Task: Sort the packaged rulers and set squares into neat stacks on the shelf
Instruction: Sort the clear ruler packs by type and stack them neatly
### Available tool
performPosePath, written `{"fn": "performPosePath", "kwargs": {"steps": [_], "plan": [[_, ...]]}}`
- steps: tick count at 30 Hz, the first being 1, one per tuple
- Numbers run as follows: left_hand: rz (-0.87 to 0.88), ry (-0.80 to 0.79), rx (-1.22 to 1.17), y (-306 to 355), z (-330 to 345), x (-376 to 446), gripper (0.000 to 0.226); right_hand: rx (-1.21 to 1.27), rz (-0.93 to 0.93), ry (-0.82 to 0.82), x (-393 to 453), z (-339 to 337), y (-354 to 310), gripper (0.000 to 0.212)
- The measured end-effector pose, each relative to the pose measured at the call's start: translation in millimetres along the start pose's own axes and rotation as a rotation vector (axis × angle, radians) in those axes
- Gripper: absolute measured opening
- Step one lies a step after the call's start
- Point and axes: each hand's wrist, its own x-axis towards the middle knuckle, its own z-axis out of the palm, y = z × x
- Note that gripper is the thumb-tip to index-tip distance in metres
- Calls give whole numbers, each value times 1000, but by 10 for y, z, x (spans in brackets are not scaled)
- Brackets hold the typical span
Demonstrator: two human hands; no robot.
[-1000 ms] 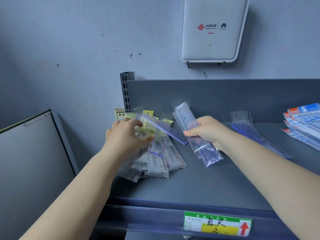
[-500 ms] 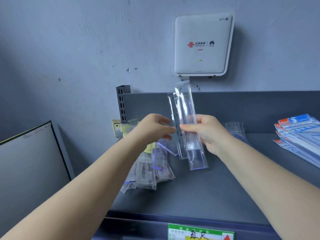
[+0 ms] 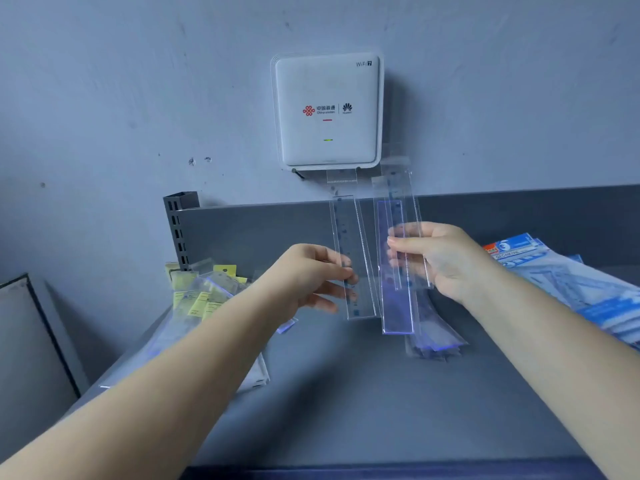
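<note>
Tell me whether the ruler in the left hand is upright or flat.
Upright: the left hand pinches the packaged ruler on end, above the shelf.

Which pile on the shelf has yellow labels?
The left pile, behind the left hand; the middle pile is clear, the right pile blue.

- I see the shelf (image 3: pixel 346 403): grey painted metal, matt and smooth; slotted upright (image 3: pixel 177 230) is the same metal.
- Ruler (image 3: pixel 351 258) in my left hand (image 3: pixel 304 278): clear plastic in a glossy transparent sleeve.
- Rulers (image 3: pixel 398 268) in my right hand (image 3: pixel 440 261): clear plastic, blue-tinted edge, shiny film sleeves.
- Left pile (image 3: pixel 207 292): crinkly clear film bags with yellow paper cards.
- Middle stack (image 3: pixel 433 337): glossy clear sleeves, blurred.
- Blue packs (image 3: pixel 568 282): glossy printed plastic.
- Wall (image 3: pixel 104 98): matt paint, slightly rough, scuffed.
- Router (image 3: pixel 327 109): smooth white plastic, satin sheen.
</note>
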Motion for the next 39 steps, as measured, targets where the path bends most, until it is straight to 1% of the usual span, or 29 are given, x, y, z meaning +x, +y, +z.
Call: {"fn": "performPosePath", "kwargs": {"steps": [4, 8, 10, 13, 15, 17, 19, 21, 23, 24, 25, 27, 30, 33, 34, 35, 37, 39], "plan": [[-85, -29, 13, 7, 303, 184, 15, -23, 17, 107, 23, -383, -77, 12], [-141, -41, 12, -58, 648, 335, 13, 8, 31, 151, 1, -629, -66, 15], [-133, -47, 98, -122, 756, 385, 13, 33, 39, 147, 6, -684, -21, 13], [-115, -25, 325, -196, 814, 412, 15, 58, 49, 135, 63, -667, 97, 12], [-125, -9, 333, -233, 823, 414, 15, 19, 71, 129, 108, -612, 205, 15], [-133, 8, 285, -262, 822, 403, 18, -128, 91, 131, 157, -563, 338, 16], [-141, 37, 227, -305, 797, 405, 24, -392, 71, 121, 181, -527, 445, 13], [-161, 51, 151, -321, 769, 408, 19, -636, 47, 70, 160, -486, 487, 12], [-186, 41, 130, -317, 752, 429, 7, -779, 54, 50, 139, -480, 475, 31], [-192, 36, 134, -315, 752, 441, 9, -845, 69, 41, 116, -485, 446, 39], [-191, 33, 136, -316, 756, 456, 14, -913, 89, 17, 95, -497, 412, 40], [-172, 29, 152, -324, 771, 495, 29, -1013, 147, -69, 66, -546, 374, 29], [-159, 31, 194, -347, 790, 531, 40, -1188, 217, -134, 1, -567, 362, 42], [-141, 21, 235, -316, 809, 516, 38, -1253, 166, -146, -24, -562, 360, 36], [-121, 21, 267, -282, 797, 496, 35, -1246, 116, -121, -20, -553, 354, 38], [-86, 28, 305, -232, 762, 472, 33, -1224, 60, -80, -20, -529, 338, 44], [26, 78, 392, -103, 601, 413, 27, -1166, -84, -24, 3, -457, 316, 50], [153, 136, 486, 23, 341, 315, 22, -1129, -214, -31, -15, -309, 248, 47]]}}
